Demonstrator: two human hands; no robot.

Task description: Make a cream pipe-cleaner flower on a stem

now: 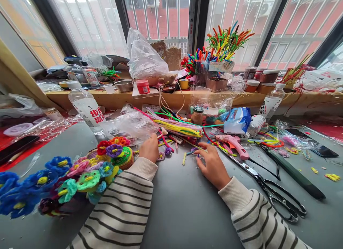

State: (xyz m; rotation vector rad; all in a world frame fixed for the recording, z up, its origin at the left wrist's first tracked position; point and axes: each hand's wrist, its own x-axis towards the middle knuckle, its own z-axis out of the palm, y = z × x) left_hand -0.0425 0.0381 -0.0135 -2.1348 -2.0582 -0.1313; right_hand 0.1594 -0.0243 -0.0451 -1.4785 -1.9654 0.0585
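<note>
My left hand (149, 149) is closed, knuckles up, at the middle of the grey table; what its fingers hold, if anything, is hidden. Just past its fingertips lies a pale pink pipe cleaner (163, 137), and small purple pipe-cleaner flowers (168, 151) rest beside it. My right hand (213, 165) hovers or rests with bent, parted fingers near short blue and yellow pipe-cleaner pieces (190, 152); I see nothing gripped. Ahead of both hands spreads a bundle of long pipe cleaners (179, 127). Colourful pipe-cleaner flowers (88, 179) crowd my left forearm.
To the right lie a pink glue gun (234, 145), large scissors (268, 190) and a dark green flat bar (297, 174). A water bottle (87, 107) stands at left, another (272, 102) at right. Jars and more pipe cleaners (227, 45) line the windowsill.
</note>
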